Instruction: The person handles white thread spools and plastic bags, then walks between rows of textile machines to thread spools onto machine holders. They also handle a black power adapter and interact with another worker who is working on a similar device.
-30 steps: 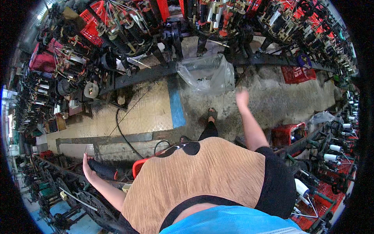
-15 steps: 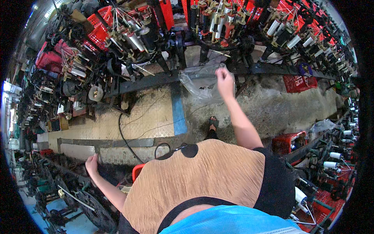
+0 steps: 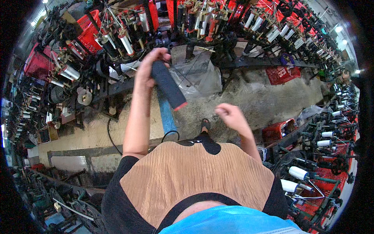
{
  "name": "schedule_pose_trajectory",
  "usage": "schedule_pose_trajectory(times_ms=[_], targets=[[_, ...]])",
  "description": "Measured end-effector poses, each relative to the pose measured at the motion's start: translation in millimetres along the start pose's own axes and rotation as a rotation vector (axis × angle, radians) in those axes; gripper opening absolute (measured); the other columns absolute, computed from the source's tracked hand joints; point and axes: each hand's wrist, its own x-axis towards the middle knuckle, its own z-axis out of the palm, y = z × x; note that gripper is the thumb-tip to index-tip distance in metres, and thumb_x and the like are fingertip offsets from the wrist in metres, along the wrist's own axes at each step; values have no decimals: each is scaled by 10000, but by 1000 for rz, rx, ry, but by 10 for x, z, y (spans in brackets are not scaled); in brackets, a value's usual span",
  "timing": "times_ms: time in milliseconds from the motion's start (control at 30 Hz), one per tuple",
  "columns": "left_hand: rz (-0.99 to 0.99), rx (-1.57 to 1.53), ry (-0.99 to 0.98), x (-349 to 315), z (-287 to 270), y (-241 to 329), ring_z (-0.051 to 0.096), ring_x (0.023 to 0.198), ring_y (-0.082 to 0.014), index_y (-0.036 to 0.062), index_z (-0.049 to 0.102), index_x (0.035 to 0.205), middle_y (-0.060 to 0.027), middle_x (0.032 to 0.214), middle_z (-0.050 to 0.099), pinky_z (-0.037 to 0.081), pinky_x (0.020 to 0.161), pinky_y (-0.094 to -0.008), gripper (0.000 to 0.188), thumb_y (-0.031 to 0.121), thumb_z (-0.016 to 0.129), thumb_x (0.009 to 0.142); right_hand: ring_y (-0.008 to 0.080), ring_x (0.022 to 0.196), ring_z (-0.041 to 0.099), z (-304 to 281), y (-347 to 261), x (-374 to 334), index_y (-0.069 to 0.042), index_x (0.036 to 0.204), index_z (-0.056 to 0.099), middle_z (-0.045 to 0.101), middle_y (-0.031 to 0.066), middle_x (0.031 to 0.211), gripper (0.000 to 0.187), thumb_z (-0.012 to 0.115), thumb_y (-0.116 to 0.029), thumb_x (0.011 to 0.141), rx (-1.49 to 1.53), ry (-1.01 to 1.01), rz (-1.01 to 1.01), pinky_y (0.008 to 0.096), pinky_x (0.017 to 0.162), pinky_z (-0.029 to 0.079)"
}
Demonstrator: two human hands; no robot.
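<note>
**Left hand [image 3: 152, 67] gripping black spool [image 3: 168, 85]; right hand [image 3: 232, 117] off it, centre right**

Nearest: blue cloth [image 3: 226, 220] along the bottom edge, then the tan-and-black top [image 3: 198, 171] filling lower centre. 2 bare forearms reach up from it.

Right hand: fingers curled, blurred. Cannot tell if fully closed or pinching something thin. Well apart from the spool.

Left hand: farther up, upper centre-left. Fingers wrapped at the spool's upper end. Spool is tilted, red-rimmed end pointing down right toward frame centre.

Floor: 1 sandalled foot [image 3: 205, 125] shows just above the top's edge. Blue strip [image 3: 167, 119] runs below the spool in frame, between tan tiles [image 3: 130, 124] on the left and stained concrete [image 3: 249, 93] on the right. Clear plastic bag [image 3: 206, 80] sits right of the spool, by the dark rail [image 3: 253, 63]; the spool overlaps its left side in view.

Sides: dark machine wheel [image 3: 80, 208] lower left. Right: red crate [image 3: 278, 132], with white spools lower down, e.g. 1 fat white spool [image 3: 298, 172].

Far: red basket [image 3: 282, 74] upper right near the rail. Behind the rail, machines with upright spools [image 3: 125, 45] and red crates across the top.
</note>
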Motion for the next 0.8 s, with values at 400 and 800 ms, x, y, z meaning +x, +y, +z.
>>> schedule_pose_trajectory(times_ms=[400,800], targets=[[597,993,-66,-338,1012,-213,683,889,-154,23,734,936,-90,967,725,522,811,-274,134,99,709,828,97,732,576,-361,-198,743,-55,1360,501,639,43,1045,392,467,-109,974,354,45,-177,235,645,474],[296,624,214,-265,1047,-393,555,694,-52,3,721,970,2,810,652,443,644,-201,181,156,699,874,38,585,383,-371,-651,1454,1,951,660,466,-27,612,131,676,-84,853,-4,330,-350,220,525,346]])
